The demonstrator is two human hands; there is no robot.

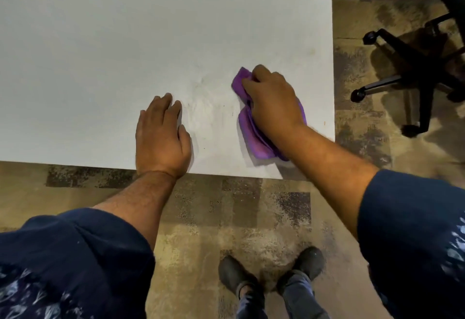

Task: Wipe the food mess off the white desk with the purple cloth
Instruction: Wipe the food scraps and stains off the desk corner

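White laminate fills most of what I see: the table (125, 41) runs wide and bare ahead of my grip, its near edge just behind my wrists and its right edge a little beyond my right hand. Off past that edge, well apart from my grip, a black office chair (412, 49) stands on the mottled carpet (226, 218).

My right hand (273, 97) is my working grip. It lies palm down on the purple cloth (254, 140), fingers curled over the far end and closed on the fabric, pinning it to the table. The cloth is bunched in soft folds that spill out to the left of the grip and back toward my wrist. I judge it light and limp, so it will crumple and slide unless I press from above with a flat palm and keep a fold pinched.

My left hand (161, 135) rests flat and empty on the table, fingers together, bracing me.

Between the two hands lie faint smears and a few dark specks (203, 148), and one small orange fleck (324, 123) sits right of the grip, near the edge. That is what I judge is left to wipe.
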